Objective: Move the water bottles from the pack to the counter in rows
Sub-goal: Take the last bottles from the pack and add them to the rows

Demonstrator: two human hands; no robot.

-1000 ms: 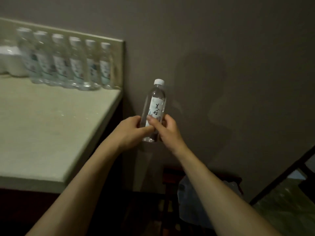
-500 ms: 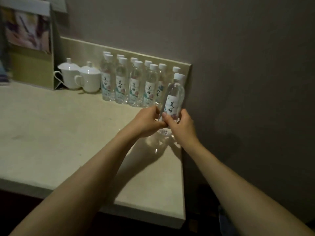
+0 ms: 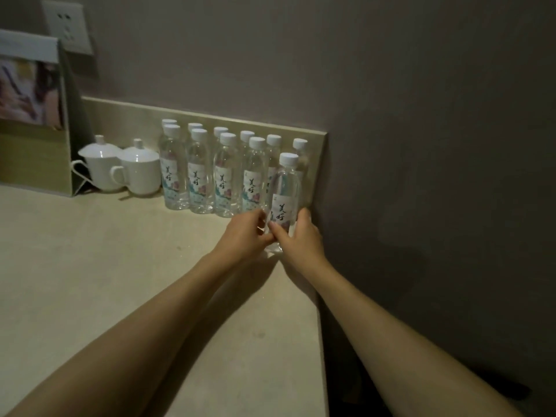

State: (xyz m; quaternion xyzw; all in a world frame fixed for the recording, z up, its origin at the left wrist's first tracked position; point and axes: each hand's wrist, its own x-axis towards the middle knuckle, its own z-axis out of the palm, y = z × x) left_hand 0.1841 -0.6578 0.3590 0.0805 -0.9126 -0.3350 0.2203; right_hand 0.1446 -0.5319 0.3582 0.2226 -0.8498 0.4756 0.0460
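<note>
Fingers of left hand (image 3: 245, 233) and right hand (image 3: 296, 236) curled around lower half of one bottle (image 3: 282, 200), upright, near right edge of counter (image 3: 90, 281). Two-handed hold presumably steadies it into the front row (image 3: 210, 179), beside fourth bottle. Back row against the backsplash.

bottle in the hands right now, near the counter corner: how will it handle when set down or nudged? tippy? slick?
The held bottle is tall and narrow, so probably tippy if nudged high. It looks full and capped, so likely fairly heavy for its size and reasonably stiff. Clear smooth plastic may be slick; the left hand and right hand both grip it low, around the label.
</note>
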